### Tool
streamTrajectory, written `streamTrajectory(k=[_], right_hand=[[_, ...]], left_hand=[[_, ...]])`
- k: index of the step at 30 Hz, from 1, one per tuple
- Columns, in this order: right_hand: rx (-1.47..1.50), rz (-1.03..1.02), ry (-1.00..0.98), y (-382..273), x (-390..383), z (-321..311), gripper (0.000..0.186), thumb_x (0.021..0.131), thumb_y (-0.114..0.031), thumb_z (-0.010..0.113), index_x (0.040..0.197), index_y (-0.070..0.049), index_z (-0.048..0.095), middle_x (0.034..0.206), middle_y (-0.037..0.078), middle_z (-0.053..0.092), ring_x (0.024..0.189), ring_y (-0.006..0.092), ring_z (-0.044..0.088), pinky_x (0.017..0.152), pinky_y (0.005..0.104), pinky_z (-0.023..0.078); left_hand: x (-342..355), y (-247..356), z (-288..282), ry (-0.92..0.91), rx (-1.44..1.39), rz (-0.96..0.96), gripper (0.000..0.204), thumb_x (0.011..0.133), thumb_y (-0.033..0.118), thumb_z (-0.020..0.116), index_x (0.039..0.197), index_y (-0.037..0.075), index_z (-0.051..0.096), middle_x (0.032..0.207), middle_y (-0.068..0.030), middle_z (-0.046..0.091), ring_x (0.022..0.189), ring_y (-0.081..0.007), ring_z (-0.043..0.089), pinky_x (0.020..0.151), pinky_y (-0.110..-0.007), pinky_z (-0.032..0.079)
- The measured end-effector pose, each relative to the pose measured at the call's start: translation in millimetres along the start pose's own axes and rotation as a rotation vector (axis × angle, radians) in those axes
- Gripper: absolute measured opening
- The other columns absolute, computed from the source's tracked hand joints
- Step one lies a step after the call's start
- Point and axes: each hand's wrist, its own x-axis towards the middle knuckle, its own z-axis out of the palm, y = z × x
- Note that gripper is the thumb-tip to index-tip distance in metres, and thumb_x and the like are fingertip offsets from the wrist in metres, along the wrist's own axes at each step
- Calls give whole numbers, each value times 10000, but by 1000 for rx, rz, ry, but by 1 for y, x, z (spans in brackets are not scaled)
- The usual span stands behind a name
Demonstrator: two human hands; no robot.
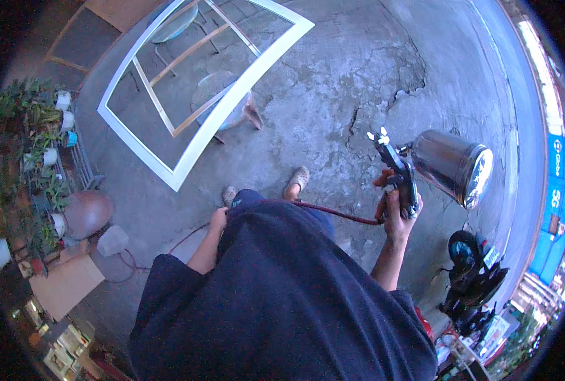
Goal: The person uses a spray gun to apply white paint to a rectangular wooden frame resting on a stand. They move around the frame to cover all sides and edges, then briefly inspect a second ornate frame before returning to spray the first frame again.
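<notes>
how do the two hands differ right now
The right hand is raised and shut around a spray gun with a metal cup; the left hand hangs low by the thigh, beside a red hose, its grip unclear. Both are bare.

Spray gun [398, 171] is black with a shiny silver cup [450, 165], red hose [333, 213], white window frame [193, 143], grey cracked floor [333, 95].
</notes>
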Motion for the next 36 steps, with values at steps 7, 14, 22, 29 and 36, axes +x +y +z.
streamTrajectory(k=[7, 14, 22, 29, 36], right_hand=[[22, 51, -96, 13, 66, -48, 309, 977, -191, 604, 1169, 51, 613, 992, 168, 701, 473, 74, 543, 389, 224, 414], [-11, 117, -128, 12, 81, -39, 292, 968, -144, 623, 1191, 44, 624, 944, 101, 716, 519, 54, 540, 432, 227, 441], [-24, 143, -116, 10, 68, -22, 287, 967, -149, 626, 1185, 38, 624, 908, 84, 710, 513, 52, 533, 433, 218, 446], [-101, 194, -101, -5, 46, 21, 275, 972, -117, 598, 1204, 31, 608, 949, 92, 707, 511, 55, 537, 426, 221, 444], [-144, 223, -89, -13, 24, 68, 275, 976, -111, 603, 1205, 40, 598, 955, 118, 701, 495, 76, 548, 405, 235, 438]], left_hand=[[-21, 70, 37, 106, -54, -38, 247, 861, 229, 650, 1076, 128, 720, 1034, -201, 708, 971, -394, 673, 838, -472, 515], [-13, 67, 60, 125, -157, -105, 300, 877, 321, 644, 1113, 152, 716, 1057, -182, 711, 1016, -368, 671, 859, -459, 517], [-7, 86, 29, 124, -128, -121, 314, 859, 418, 624, 1010, 164, 731, 937, -168, 714, 925, -367, 681, 774, -471, 519], [3, 59, 9, 53, -152, -77, 243, 852, 350, 603, 942, 162, 729, 924, -147, 713, 921, -377, 675, 787, -483, 513], [24, 28, -2, -129, -94, -120, 288, 862, 353, 618, 1066, 174, 714, 1078, -154, 698, 1039, -367, 656, 861, -479, 517]])
